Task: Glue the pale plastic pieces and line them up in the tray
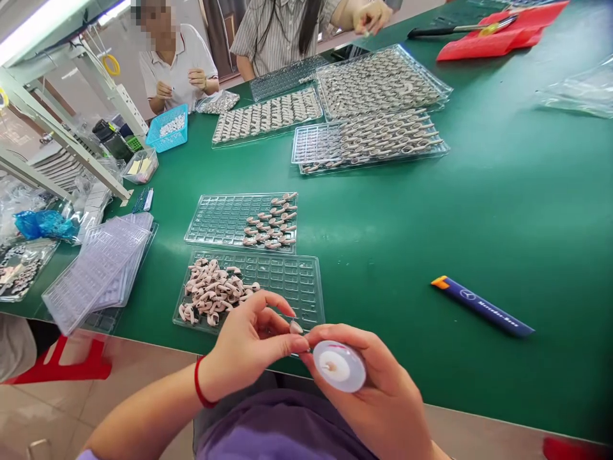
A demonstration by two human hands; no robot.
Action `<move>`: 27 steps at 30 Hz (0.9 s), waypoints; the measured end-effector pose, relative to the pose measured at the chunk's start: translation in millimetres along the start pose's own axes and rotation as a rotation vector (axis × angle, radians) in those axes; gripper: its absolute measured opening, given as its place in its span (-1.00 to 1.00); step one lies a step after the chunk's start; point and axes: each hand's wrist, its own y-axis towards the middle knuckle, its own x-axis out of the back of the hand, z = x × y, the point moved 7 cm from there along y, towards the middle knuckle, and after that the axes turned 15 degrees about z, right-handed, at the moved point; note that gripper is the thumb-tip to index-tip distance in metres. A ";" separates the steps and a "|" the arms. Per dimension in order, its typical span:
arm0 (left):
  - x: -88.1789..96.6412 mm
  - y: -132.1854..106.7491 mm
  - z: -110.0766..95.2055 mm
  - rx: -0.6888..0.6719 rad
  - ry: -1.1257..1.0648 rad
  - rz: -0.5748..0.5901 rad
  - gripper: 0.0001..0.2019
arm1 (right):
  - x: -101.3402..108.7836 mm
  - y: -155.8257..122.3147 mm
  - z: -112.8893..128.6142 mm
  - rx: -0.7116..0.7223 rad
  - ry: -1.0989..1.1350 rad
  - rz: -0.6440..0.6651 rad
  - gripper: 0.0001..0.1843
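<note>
In front of my body, my left hand point(261, 335) pinches a small beige curved part point(295, 327) between thumb and fingers. My right hand point(378, 377) wraps around a translucent white round bottle point(340, 366), its round end facing up at me, and its fingertips meet those of my left hand. What the bottle's other end touches is hidden by the fingers. Just beyond my left hand, a clear tray point(299, 287) carries a heap of similar beige parts point(211, 287). Behind it, another clear tray point(215, 217) holds beige parts set in rows on its right side.
A blue Mercedes-Benz cutter-like item point(483, 306) lies at right on the green table point(383, 255). Filled trays point(378, 83) and a blue basket point(167, 128) stand farther back. Stacked empty trays point(105, 262) lie at left. Two people point(177, 64) work across the table.
</note>
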 end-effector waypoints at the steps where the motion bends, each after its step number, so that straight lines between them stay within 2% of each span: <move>1: -1.1 -4.5 3.8 -0.022 0.015 -0.023 -0.64 | -2.1 -0.8 0.1 -0.002 0.014 0.015 -0.74; 3: -1.7 -13.6 6.7 -0.074 0.113 -0.063 -0.73 | -2.8 -3.6 -0.2 -0.019 0.031 0.023 -0.78; 6: -5.6 -24.6 3.0 -0.154 0.357 -0.046 -0.89 | -0.6 -6.4 -0.4 -0.060 0.056 0.017 -0.82; 12: -14.9 -37.5 -9.4 -0.383 0.847 -0.006 -0.78 | -5.3 -5.5 -0.5 -0.103 0.143 0.021 -0.85; 15: -16.2 -43.6 -10.5 -0.452 0.947 -0.036 -0.77 | -7.6 -9.0 -4.9 -0.145 0.169 0.029 -0.85; 18: -3.0 -49.1 -1.3 -0.321 0.797 -0.146 -0.78 | -9.6 -16.8 -12.1 -0.216 0.154 0.124 -0.73; 21: 13.5 -56.0 27.6 -0.047 0.417 -0.215 -0.81 | -8.5 -28.8 -16.7 -0.232 0.063 0.221 -0.63; 24: 20.4 -66.9 62.2 0.176 -0.006 -0.268 -0.66 | -5.0 -41.4 -18.4 -0.167 -0.047 0.227 -0.57; 27: 21.8 -74.0 78.6 0.237 -0.197 -0.310 -0.58 | -4.2 -48.5 -15.6 -0.046 -0.145 0.192 -0.53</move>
